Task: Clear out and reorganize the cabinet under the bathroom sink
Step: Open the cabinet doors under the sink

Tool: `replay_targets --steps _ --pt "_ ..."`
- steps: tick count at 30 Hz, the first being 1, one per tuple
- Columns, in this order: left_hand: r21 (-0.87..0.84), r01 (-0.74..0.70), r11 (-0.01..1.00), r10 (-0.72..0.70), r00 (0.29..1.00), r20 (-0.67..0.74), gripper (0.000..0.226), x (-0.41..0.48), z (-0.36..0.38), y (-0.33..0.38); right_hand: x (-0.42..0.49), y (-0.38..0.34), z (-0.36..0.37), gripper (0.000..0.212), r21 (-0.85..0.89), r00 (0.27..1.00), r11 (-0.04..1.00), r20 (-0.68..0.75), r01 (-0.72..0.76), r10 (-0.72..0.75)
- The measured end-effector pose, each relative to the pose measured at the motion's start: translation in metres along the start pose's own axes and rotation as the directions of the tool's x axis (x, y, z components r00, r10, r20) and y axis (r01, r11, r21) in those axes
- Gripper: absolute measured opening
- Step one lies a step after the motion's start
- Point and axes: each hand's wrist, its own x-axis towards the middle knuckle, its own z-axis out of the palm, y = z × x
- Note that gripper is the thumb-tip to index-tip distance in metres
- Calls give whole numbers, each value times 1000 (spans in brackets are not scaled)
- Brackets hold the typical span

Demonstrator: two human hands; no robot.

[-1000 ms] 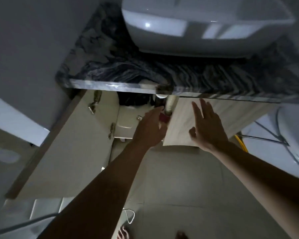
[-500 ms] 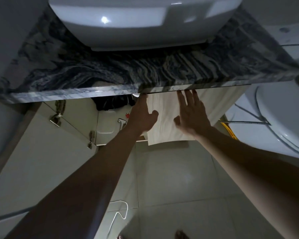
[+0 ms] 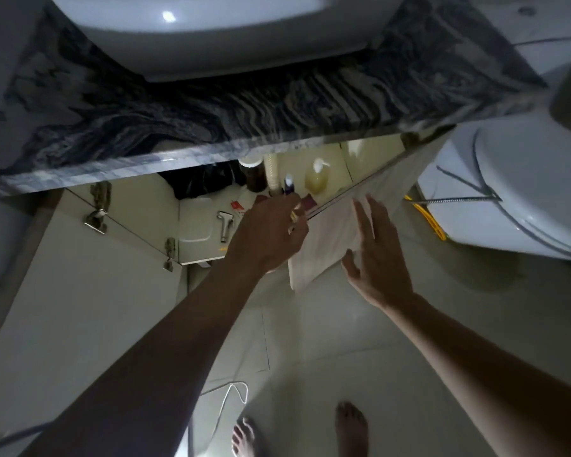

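Dim light. A dark, veined marble worktop (image 3: 244,103) carries a white basin (image 3: 211,44) that shows one small glint. Pale tiles cover the floor (image 3: 343,341), where a thin white cable (image 3: 231,394) loops. A white toilet (image 3: 524,199) stands off the worktop's right end.

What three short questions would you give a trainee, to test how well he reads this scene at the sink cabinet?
1. True or false: the right hand is clenched into a fist.
2. Which of these lies inside the cabinet? A) a metal sprayer head; B) a hairdryer; C) a stack of plates.
3. Fill in: the liquid in the pump bottle looks ____.

Key: 1 false, its fingers are straight; 2 A; 3 yellowish.
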Motion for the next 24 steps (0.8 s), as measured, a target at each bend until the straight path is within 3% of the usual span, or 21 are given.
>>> replay_targets --steps 5,7,9,10,12,15,19,24 --pt "-27 -78 997 82 984 158 24 -6 8 37 -85 -10 38 111 360 957 897 230 -255 179" --pt "-48 -81 996 91 965 247 26 -9 18 52 -91 -28 48 114 513 914 757 256 -403 313" --pt "-87 -104 991 126 942 310 24 -11 28 68 -90 -39 52 100 610 843 601 238 -516 483" --pt "-103 -131 986 158 935 318 23 -11 32 75 -90 -40 52 91 619 807 560 223 -551 547" --pt "-141 -141 980 179 933 312 23 -3 40 86 -95 -38 44 80 576 775 571 188 -585 604" --pt "-185 -192 964 244 916 319 52 9 54 98 -104 -33 30 74 520 757 582 222 -626 615" --pt "-26 -449 893 425 823 378 52 12 82 123 -121 -12 16 59 510 727 555 235 -657 645" --pt "28 -447 894 409 840 357 57 5 124 162 -152 53 -18 37 384 713 607 264 -696 650"
